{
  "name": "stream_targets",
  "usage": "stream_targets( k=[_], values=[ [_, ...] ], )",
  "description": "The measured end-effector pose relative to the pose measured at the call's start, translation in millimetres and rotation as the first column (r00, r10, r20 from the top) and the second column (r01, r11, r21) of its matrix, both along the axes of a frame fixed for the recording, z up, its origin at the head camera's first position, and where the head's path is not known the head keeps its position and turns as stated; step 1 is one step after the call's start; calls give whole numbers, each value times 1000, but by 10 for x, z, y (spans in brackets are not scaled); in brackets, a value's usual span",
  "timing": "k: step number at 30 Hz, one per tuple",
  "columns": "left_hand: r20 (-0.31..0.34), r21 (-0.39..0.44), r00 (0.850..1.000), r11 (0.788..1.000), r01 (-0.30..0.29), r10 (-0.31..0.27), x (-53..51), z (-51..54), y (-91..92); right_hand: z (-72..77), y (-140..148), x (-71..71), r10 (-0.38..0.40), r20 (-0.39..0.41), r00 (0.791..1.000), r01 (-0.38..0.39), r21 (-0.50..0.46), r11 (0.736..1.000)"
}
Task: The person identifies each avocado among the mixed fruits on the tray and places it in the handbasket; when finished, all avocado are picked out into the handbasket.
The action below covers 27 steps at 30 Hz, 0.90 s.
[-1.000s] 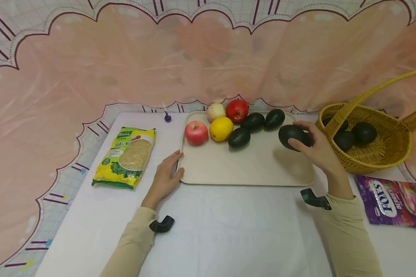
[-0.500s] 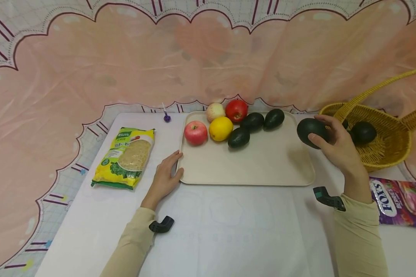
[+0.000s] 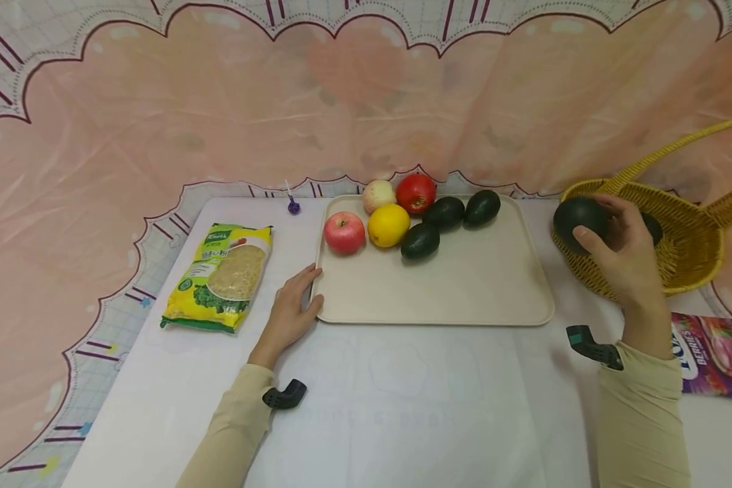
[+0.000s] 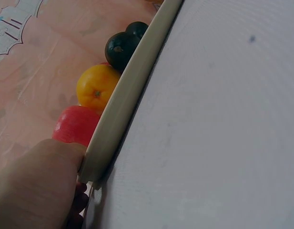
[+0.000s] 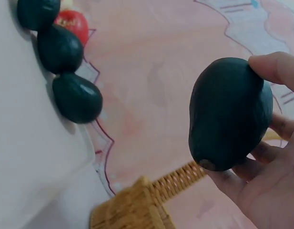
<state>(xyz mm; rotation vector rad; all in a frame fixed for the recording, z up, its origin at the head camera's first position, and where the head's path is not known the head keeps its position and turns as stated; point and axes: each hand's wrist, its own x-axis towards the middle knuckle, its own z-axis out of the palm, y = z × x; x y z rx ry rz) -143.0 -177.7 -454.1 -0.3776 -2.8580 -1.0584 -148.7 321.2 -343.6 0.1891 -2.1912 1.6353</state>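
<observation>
My right hand [image 3: 629,247] holds a dark green avocado [image 3: 581,224] above the near-left part of the yellow wicker basket [image 3: 698,254]. In the right wrist view, thumb and fingers curl around this avocado [image 5: 228,114]. Part of another dark avocado [image 3: 652,228] shows in the basket behind the hand; the rest of the basket's contents there is hidden. My left hand [image 3: 288,313] rests at the left rim of the beige tray [image 3: 439,291], fingers and thumb touching the edge. Three avocados [image 3: 420,241] lie on the tray.
Also on the tray are a pink-red apple [image 3: 344,233], an orange [image 3: 389,226], a pale round fruit [image 3: 379,196] and a red fruit [image 3: 416,194]. Left stands a yellow Knorr packet [image 3: 219,278]; a lollipop [image 3: 293,206] lies behind. A purple Fox's bag [image 3: 716,356] lies right.
My right hand has carried the avocado rightward from over the tray's right end to over the basket. The left hand stays at the tray's rim.
</observation>
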Motion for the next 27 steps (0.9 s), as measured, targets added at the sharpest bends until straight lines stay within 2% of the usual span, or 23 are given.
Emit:
stream_targets(
  k=[5,8,11,17,20,22,27],
  values=[
    [3,-7,1000,1000,1,-1,-3,5,3,27,117,54,-56,-7,998,56,-26,998],
    [6,-7,1000,1000,0,0,-2,3,4,33,186,78,-93,-8,996,92,-102,990],
    [9,-4,1000,1000,0,0,3,4,3,24,242,92,-95,-41,995,80,-266,961],
    [3,-5,1000,1000,1,-1,5,9,-3,-9,335,82,-171,-21,985,148,-402,904],
    [-3,2,1000,1000,3,-3,5,10,-6,-39,397,69,-229,23,973,217,-421,881],
    [-6,5,1000,1000,6,-6,7,10,-6,-58,444,71,-265,87,960,276,-420,864],
    [-15,9,1000,1000,9,-9,3,2,-5,-93,560,82,-320,276,906,409,-385,827]
  ],
)
